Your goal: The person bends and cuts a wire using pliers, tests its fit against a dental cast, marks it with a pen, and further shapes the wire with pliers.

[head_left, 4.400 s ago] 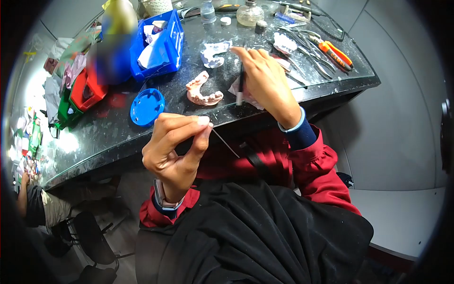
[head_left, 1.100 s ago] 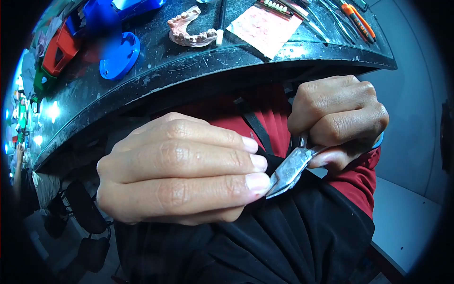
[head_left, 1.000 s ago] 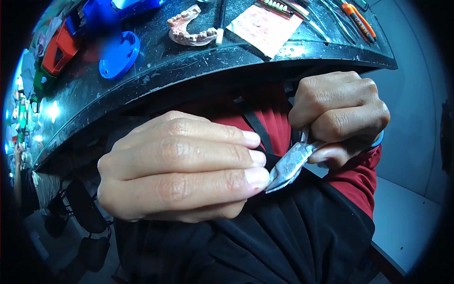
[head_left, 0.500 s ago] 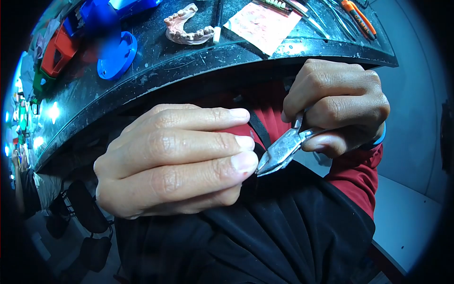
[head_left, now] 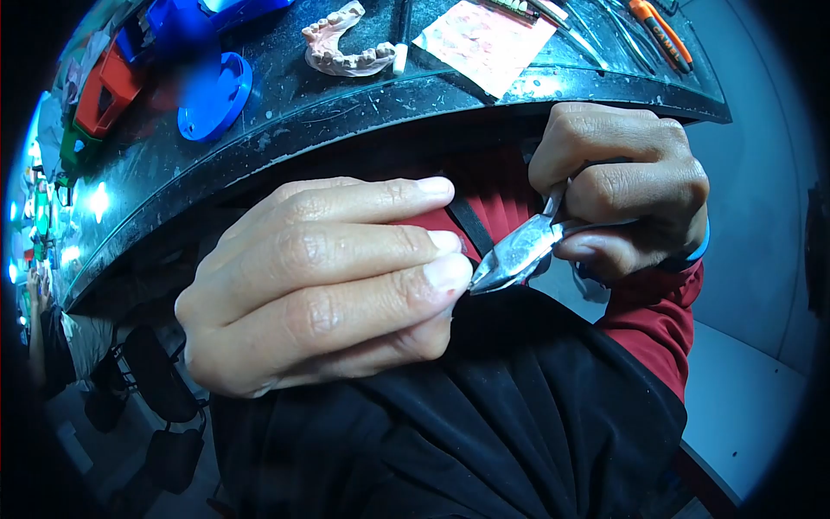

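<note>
My right hand is closed around the handles of metal pliers. Their jaws point left and down, and the tips meet the fingertips of my left hand. The left thumb and fingers are pinched together at the jaw tips. Whatever they hold there is hidden or too small to name. Both hands are above my lap, just in front of the bench edge.
On the dark bench are a dental arch model, a blue round lid, a stained paper sheet, an orange marker and several thin tools. A red holder stands left. Chairs are at lower left.
The pliers and my right hand have shifted slightly upward, with the jaws turned a little. My left hand keeps its pinch and has moved slightly up and right.
</note>
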A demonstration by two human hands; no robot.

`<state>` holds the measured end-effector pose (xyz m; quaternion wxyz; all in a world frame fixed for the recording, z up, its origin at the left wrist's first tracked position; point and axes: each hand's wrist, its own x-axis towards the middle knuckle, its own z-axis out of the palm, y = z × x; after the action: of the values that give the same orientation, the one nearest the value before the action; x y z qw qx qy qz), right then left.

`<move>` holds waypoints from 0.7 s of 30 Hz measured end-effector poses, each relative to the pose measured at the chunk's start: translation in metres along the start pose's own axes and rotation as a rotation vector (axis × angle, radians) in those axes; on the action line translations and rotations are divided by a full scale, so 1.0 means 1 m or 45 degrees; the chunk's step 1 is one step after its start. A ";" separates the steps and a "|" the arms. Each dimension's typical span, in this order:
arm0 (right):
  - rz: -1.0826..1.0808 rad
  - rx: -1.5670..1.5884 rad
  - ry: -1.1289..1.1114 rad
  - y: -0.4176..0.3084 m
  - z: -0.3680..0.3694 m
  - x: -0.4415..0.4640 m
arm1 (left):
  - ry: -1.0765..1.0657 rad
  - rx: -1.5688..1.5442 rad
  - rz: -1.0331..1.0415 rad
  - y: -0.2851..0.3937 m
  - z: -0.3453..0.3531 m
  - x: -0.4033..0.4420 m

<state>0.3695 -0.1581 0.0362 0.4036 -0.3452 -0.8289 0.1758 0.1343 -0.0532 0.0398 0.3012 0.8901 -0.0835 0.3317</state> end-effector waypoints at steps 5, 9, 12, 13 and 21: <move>-0.047 0.023 -0.008 0.008 0.000 0.000 | 0.072 0.029 0.022 -0.003 0.007 -0.001; -0.051 0.002 -0.028 0.008 -0.002 0.000 | 0.099 0.039 0.034 -0.006 0.010 -0.002; -0.051 -0.017 -0.013 0.009 -0.001 0.000 | 0.121 0.036 0.027 -0.006 0.011 -0.003; -0.042 -0.022 -0.018 0.010 -0.001 -0.001 | 0.129 0.039 0.027 -0.006 0.012 -0.003; 0.213 0.046 -0.394 0.006 -0.017 -0.004 | -0.059 -0.255 -0.205 -0.010 0.012 0.001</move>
<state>0.3871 -0.1568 0.0414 0.2612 -0.3745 -0.8462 0.2748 0.1453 -0.0526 0.0285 0.4124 0.8667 -0.0515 0.2760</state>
